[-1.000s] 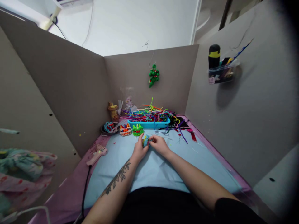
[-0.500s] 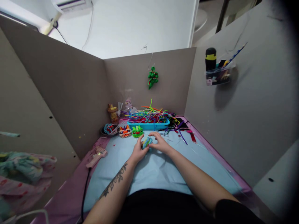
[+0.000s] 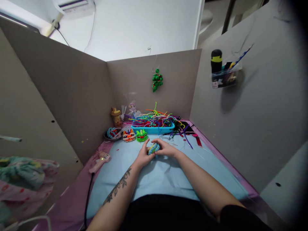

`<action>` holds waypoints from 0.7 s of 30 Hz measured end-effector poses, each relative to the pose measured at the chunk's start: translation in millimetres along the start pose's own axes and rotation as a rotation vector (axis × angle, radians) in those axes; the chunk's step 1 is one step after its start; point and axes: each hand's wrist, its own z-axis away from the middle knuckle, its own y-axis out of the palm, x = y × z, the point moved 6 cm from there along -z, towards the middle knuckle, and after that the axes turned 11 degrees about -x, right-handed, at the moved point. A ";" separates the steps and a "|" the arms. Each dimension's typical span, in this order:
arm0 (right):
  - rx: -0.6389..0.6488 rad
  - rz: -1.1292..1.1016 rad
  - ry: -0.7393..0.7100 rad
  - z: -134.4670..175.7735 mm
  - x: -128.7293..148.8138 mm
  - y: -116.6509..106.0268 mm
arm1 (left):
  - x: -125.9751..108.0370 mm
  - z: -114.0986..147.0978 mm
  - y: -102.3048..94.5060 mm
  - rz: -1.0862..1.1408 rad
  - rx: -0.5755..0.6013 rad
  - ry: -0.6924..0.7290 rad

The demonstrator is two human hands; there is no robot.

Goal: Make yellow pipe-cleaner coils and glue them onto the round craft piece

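Between my two hands, just above the light blue table cover (image 3: 115,179), is a small blue and yellow pipe-cleaner piece (image 3: 154,148), coiled and rounded. My left hand (image 3: 143,155) grips its left side, thumb in front. From the right, my right hand (image 3: 166,149) closes on it with thumb and fingers. Beyond the hands stand two finished-looking pipe-cleaner animal heads, one orange and white (image 3: 129,135), one green (image 3: 141,135). Scissors (image 3: 168,138) lie behind my right hand.
A blue tray (image 3: 154,129) heaped with colourful pipe cleaners stands at the back. Left of it are a dark bowl (image 3: 112,138) and a brown cup (image 3: 116,117). A corded pink glue gun (image 3: 99,162) lies at the left. Grey panels (image 3: 134,80) enclose the table.
The blue and yellow piece has turned between my hands and shifted slightly right. My right hand's raised fingers have come down and closer around it.
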 end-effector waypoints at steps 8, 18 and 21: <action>-0.014 -0.036 0.041 0.8 -5.2 -0.4 | 5.0 -2.6 -1.4 0.038 -0.042 -0.055; 0.017 -0.077 0.065 3.5 -10.0 -0.8 | 4.5 -3.2 -3.7 0.054 -0.073 -0.070; -0.007 -0.072 0.063 4.4 -7.7 -1.4 | 4.7 -3.4 -3.2 0.059 -0.069 -0.071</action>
